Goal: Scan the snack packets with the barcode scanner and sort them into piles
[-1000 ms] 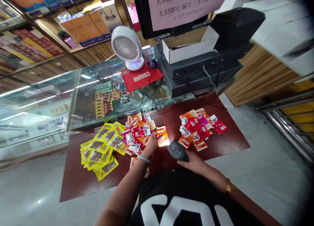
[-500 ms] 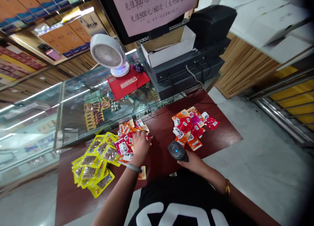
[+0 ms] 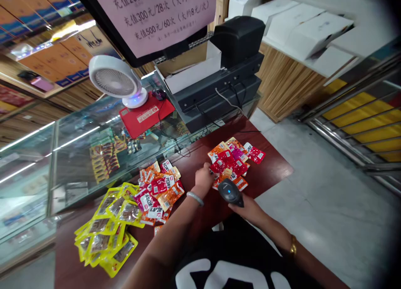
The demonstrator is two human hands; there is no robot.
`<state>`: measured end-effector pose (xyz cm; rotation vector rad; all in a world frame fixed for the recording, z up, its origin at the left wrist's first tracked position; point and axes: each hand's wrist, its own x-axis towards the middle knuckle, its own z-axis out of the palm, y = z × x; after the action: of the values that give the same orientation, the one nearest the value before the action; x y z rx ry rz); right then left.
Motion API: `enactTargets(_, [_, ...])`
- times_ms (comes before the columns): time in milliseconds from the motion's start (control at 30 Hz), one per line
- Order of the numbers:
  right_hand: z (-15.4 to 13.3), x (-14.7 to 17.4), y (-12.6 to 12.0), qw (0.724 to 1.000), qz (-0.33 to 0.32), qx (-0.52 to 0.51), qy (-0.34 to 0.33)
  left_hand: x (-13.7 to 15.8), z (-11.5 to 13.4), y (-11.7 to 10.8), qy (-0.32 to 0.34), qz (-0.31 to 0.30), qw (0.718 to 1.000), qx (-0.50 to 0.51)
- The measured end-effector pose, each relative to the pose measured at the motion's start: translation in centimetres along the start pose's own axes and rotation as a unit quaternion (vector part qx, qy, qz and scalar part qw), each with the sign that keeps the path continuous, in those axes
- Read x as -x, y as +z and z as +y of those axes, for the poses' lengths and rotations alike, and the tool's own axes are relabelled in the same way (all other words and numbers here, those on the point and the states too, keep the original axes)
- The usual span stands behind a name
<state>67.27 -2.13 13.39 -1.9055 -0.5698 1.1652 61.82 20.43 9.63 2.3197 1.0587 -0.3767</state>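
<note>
In the head view, the left hand (image 3: 203,180) sits at the centre of the frame with its grip resting on the near edge of the right-hand heap of small red and orange foil snack packets (image 3: 233,159); the fingers are curled onto a packet, but whether they pinch it or merely press it I cannot tell, since the knuckles hide the tips. Just below and right of it, the right hand (image 3: 247,207) has its grip wrapped closed around the dark grey handheld barcode scanner (image 3: 230,191), whose blue light faces up and whose head almost touches the same heap. The heap lies on the dark red wooden desk (image 3: 275,172) close to its right edge, so a careless drag could push the outermost red packet (image 3: 257,154) off onto the floor. With the scanner this close to overlapping packets, it could read a neighbour's code instead of the intended one. Left of centre lies a second mixed heap of red, white and orange packets (image 3: 158,191), and at lower left a spread of yellow-bordered clear packets (image 3: 106,232); sliding wrappers could mix the heaps.
</note>
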Motion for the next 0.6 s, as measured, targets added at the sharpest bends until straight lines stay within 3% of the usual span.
enactTargets(233, [-1.8,-0.8,0.6,0.999,-0.015,-0.014,-0.033,5.0,-5.6,0.4,-0.046,-0.003,0.989,0.143])
enactTargets(500, [-2.8,-1.2,1.9,0.995,-0.081,-0.003,-0.064,8.4,-8.2,-0.3,-0.084,0.019,0.985,0.151])
enactTargets(600, [-2.6,-1.2,2.2,0.994,-0.089,0.007,-0.059,10.2,-10.8,-1.8,-0.118,0.034,0.989,0.079])
